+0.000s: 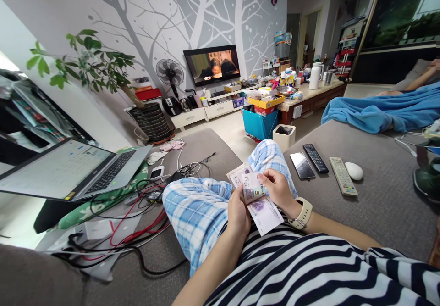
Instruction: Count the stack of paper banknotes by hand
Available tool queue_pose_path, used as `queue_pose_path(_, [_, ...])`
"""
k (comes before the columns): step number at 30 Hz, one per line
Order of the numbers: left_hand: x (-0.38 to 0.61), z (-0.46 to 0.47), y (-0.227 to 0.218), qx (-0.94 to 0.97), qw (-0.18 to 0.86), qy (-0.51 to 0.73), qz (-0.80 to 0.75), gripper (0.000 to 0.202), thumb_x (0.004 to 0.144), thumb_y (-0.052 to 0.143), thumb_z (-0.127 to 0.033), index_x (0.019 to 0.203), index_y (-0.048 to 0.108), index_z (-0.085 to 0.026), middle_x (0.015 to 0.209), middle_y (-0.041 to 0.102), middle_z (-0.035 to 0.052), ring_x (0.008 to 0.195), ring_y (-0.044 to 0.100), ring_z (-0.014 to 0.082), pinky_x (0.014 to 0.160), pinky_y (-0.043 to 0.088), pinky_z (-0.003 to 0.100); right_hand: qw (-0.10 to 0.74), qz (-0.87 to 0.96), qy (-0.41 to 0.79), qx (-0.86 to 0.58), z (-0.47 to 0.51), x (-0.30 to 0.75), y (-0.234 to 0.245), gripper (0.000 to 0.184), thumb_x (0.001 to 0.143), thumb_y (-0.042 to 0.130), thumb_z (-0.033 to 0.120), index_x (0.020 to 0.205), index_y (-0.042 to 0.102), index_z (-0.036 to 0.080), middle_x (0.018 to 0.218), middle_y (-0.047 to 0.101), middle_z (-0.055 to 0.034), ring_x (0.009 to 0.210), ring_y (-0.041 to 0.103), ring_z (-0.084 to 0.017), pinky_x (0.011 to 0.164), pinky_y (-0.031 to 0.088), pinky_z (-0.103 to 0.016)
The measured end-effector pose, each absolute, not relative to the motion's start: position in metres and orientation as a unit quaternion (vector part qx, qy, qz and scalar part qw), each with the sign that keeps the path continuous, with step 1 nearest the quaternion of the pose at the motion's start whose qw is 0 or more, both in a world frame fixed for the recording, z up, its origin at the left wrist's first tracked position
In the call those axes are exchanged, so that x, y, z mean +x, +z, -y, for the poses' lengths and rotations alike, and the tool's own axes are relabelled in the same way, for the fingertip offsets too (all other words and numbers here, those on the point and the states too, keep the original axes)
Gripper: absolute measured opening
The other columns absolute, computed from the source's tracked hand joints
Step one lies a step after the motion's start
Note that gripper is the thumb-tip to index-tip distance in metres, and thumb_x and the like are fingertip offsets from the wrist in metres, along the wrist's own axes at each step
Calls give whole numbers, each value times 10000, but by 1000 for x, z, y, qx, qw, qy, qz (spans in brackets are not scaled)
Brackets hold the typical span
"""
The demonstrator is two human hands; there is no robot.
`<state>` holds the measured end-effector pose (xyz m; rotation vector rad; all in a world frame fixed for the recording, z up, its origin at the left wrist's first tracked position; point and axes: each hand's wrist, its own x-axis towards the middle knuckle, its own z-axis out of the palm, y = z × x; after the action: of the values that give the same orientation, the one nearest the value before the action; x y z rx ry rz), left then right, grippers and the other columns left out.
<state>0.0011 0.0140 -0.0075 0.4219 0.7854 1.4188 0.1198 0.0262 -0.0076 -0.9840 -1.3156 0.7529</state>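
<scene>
I sit on a grey sofa (378,196) with my legs in blue plaid trousers (195,209). My left hand (239,212) grips a stack of banknotes (261,205) from below, over my lap. My right hand (278,189), with a beige watch on its wrist, pinches the top note, which is folded over and shows a 5. The notes fan out above and below my fingers.
On the sofa to my right lie a phone (302,165), a black remote (315,158), a grey remote (343,176) and a white mouse (354,170). An open laptop (79,168) and tangled cables (137,219) sit at my left. A person lies under a blue blanket (378,108).
</scene>
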Motion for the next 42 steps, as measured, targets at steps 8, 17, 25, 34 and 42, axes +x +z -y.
queue_pose_path(8, [1,-13,-4,178,673,629,-346,264,822,580,-232,1039,667,-109,934,742,105,900,705,246,847,552,376,626,574,348,-397,-21,117,-5,335,856,553,490,687,544,201,596,473,19,562,420,-134,518,359,-260])
queue_pose_path(17, [1,-14,-3,180,676,627,-344,260,820,572,-223,1035,670,-114,925,743,95,886,707,237,853,549,374,631,563,358,-395,-21,116,-5,280,843,577,469,790,612,197,663,577,-5,608,509,-154,561,413,-271])
queue_pose_path(25, [0,-16,-6,188,675,630,-336,244,827,574,-229,1016,670,-107,956,739,99,904,702,213,871,532,326,632,570,342,-397,-21,118,-6,296,885,529,444,737,587,194,620,512,9,583,452,-144,539,368,-260])
queue_pose_path(34, [0,-15,-5,189,673,633,-333,241,817,583,-223,1011,673,-111,938,742,91,905,701,217,866,532,331,636,567,352,-387,-21,118,-7,303,900,519,431,718,561,192,607,466,21,569,408,-135,534,330,-260])
queue_pose_path(42, [0,-16,-7,186,674,632,-334,238,798,602,-228,990,679,-111,896,744,85,866,706,228,843,537,343,633,567,356,-390,-20,119,-8,318,902,511,450,719,545,192,607,443,28,566,389,-133,537,316,-262])
